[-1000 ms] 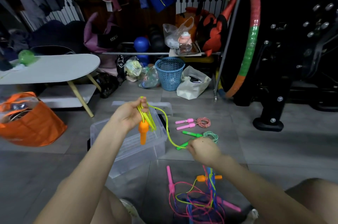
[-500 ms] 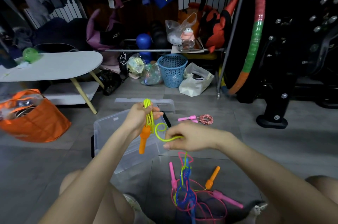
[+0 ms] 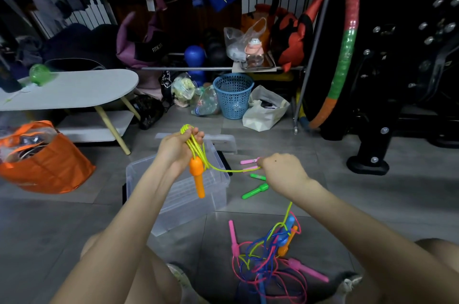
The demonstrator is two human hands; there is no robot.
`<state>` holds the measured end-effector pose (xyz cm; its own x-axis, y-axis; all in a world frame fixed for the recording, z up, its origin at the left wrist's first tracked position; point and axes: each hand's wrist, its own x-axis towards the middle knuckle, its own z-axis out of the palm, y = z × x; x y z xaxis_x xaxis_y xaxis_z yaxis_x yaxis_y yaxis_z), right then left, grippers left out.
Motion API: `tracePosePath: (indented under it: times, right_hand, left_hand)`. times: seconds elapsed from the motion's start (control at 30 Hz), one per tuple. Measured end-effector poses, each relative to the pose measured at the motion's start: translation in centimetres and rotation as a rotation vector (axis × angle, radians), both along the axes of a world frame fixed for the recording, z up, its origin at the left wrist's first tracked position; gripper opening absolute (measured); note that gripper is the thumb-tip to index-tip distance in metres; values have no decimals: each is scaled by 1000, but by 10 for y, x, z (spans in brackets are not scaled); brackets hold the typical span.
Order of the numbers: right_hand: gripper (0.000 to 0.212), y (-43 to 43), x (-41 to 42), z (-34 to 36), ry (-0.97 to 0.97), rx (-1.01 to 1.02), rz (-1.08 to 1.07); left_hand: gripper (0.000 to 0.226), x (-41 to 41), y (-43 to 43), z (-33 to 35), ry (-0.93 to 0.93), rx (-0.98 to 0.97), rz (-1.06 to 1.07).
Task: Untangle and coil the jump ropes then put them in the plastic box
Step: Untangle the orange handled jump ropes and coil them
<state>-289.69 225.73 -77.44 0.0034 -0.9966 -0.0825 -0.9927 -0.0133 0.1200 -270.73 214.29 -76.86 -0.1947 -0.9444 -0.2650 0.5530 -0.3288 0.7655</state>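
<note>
Now left hand [image 3: 175, 152] clamped on yellow rope [image 3: 196, 148] loops, orange handle [image 3: 197, 175] dangling over plastic box [image 3: 173, 187]; right hand [image 3: 283, 172] at three o'clock, pinching the cord; tangled ropes [image 3: 268, 256] at five o'clock.

Bare forearms, no sleeves; light mesh shoes [image 3: 349, 280] below.
</note>
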Motion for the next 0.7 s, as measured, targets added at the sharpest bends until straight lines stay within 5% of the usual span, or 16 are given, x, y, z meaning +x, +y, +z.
tracePosePath:
  times: [0.17,0.37,0.7]
  right_hand:
    - [37,-2,9,3,1,45,295]
    - [29,-14,17,21,-394,65,357]
    - [22,-35,-2,15,-975,69,183]
  left_hand:
    - [24,-7,11,-6,-311,-139,-85]
    - [22,-13,28,-22,-547,-237,-298]
    - [22,-20,46,-17,-266,-119,-637]
